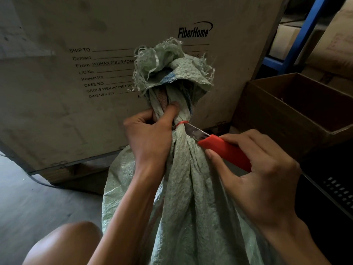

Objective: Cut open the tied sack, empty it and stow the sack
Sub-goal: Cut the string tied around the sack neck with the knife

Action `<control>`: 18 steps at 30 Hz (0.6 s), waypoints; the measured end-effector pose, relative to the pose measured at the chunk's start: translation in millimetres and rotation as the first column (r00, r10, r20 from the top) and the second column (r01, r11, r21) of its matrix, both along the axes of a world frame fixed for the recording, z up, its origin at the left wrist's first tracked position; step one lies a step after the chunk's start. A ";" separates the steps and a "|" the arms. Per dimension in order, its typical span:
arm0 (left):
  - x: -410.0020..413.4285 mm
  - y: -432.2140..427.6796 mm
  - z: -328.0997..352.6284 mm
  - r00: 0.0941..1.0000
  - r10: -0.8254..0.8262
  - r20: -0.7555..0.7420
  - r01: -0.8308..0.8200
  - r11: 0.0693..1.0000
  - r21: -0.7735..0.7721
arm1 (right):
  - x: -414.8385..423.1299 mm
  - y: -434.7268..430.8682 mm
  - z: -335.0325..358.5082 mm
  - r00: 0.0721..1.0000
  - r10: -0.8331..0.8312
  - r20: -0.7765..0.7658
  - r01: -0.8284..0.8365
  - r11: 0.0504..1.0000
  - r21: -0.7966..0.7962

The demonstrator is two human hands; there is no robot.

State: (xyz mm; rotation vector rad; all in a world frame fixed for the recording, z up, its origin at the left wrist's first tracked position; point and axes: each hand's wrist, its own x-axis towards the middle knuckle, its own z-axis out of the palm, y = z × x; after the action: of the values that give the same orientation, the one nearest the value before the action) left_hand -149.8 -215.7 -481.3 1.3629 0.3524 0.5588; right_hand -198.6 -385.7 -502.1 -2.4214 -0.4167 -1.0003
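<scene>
a: what do the fingers have hold of?
b: the left hand [150, 131] has its fingers [172, 109] curled tight round the gathered neck of the sack [191, 197]. they touch the red tie [181, 122] from the left, and the thumb lies up along the neck. the right hand [257, 169] is wrapped round the red handle of the knife [227, 152], below and right of the tie.
a: and the blade?
b: the blade [194, 131] slants up and left from the handle, with its tip right at the tie, on the tie's right side. whether it is under the loop i cannot tell.
a: so which way should the cut go?
b: my guess: the neck runs upright and the tie circles it crosswise, so the edge should pull outward to the right. that takes it away from the left thumb, which sits just across the tie.
a: the rest of the sack?
b: the frayed mouth [168, 64] flares above the tie and the bulging body spreads below it, in front of the fiberhome crate [76, 102].
</scene>
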 end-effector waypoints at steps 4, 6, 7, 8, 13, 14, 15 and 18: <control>-0.5 1.2 -0.7 1.000 0.015 -0.017 -0.016 1.000 -0.001 | -0.2 0.4 -2.8 0.999 -0.010 0.038 0.010 1.000 -0.004; -0.2 1.1 -1.8 1.000 0.019 -0.011 -0.019 1.000 -0.005 | -0.6 1.3 -3.8 1.000 -0.008 0.019 0.007 1.000 0.019; -0.3 0.4 -1.9 1.000 0.014 -0.004 -0.014 1.000 -0.015 | -0.9 2.2 -4.5 1.000 -0.005 0.001 0.005 0.999 0.037; -0.8 -0.3 -1.6 1.000 0.007 0.003 -0.007 1.000 -0.027 | -1.1 3.2 -5.2 1.000 -0.001 -0.020 0.002 0.998 0.058; -3.7 -5.2 0.6 0.999 -0.033 0.034 0.036 0.996 -0.078 | -0.2 7.8 -5.2 0.997 0.028 -0.069 -0.016 0.988 0.157; -4.3 -6.3 1.5 0.999 -0.037 0.038 0.040 0.996 -0.081 | 0.1 8.2 -5.0 0.997 0.029 -0.071 -0.017 0.985 0.169; -4.5 -7.3 2.5 0.998 -0.036 0.043 0.040 0.996 -0.084 | 0.3 8.6 -5.0 0.997 0.032 -0.074 -0.018 0.983 0.182; -4.5 -9.6 4.9 0.997 -0.041 0.059 0.047 0.995 -0.091 | 1.0 9.4 -5.3 0.995 0.046 -0.087 -0.025 0.974 0.224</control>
State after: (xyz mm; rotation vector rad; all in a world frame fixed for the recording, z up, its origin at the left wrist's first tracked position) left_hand -154.3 -225.3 -476.4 1.2600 0.2976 0.5373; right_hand -197.6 -376.4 -507.4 -2.2398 -0.2977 -0.8673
